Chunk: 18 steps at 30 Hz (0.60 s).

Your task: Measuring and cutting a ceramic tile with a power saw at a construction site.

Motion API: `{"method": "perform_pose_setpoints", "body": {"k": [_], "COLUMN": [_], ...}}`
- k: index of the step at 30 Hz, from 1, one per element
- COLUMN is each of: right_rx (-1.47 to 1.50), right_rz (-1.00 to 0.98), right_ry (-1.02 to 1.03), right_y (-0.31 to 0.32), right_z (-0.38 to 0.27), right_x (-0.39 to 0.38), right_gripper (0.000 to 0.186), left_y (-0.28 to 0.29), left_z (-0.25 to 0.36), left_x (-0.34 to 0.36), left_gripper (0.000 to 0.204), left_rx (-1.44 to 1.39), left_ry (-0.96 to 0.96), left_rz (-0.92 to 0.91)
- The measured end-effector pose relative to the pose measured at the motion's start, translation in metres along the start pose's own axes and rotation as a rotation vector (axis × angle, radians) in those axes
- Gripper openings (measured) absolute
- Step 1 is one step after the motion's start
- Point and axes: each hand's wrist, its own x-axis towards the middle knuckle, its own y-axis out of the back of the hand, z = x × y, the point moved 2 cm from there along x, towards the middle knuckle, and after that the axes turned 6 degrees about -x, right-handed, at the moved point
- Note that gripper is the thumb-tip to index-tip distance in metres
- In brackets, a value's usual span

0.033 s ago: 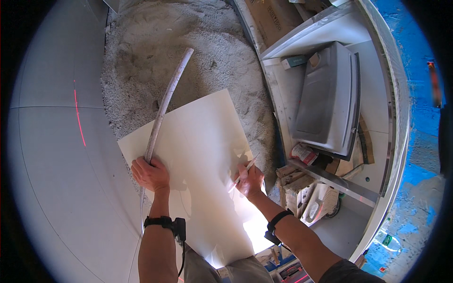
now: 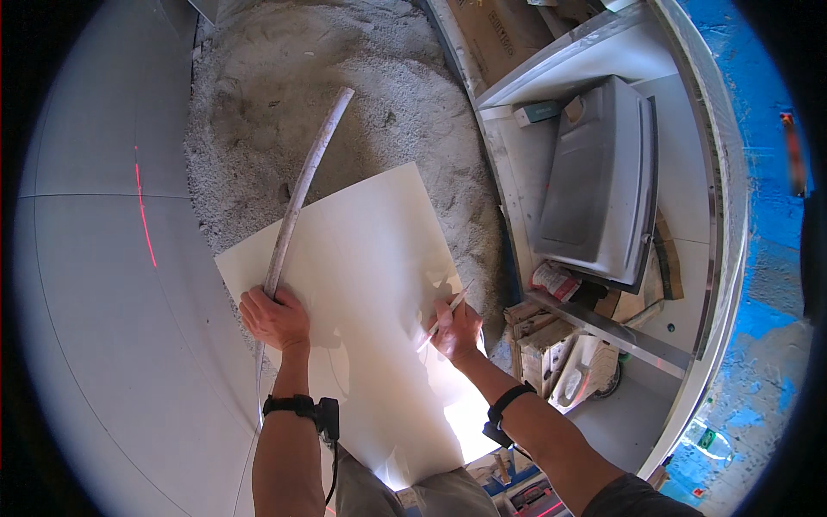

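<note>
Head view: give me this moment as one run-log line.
left hand: holds pale strip over cream panel | right hand: holds thin stick over cream panel | sand: beyond panel's far edge

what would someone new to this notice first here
First, the big pale sheet in the middle, with bright glare near its lower right corner. Next, the long strip that the left hand holds at the sheet's left side, and the thin stick in the right hand at its right. Then the red line glowing on the grey surface at far left.
</note>
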Motion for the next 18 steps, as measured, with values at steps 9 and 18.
{"method": "perform_pose_setpoints", "body": {"k": [9,18], "right_rx": [-0.015,-0.015], "right_rz": [0.021,0.011], "right_ry": [0.016,0.011], "right_y": [-0.0010,-0.0045], "right_z": [0.0012,0.0044], "right_x": [-0.0006,-0.0028], "right_gripper": [0.053,0.051], "left_y": [-0.0020,-0.0011], "left_z": [-0.0008,0.0000], "left_x": [-0.0003,-0.0006], "left_gripper": [0.015,0.015], "left_rx": [-0.006,0.003], "left_ry": [-0.039,-0.037], "left_rz": [0.062,0.054]}}
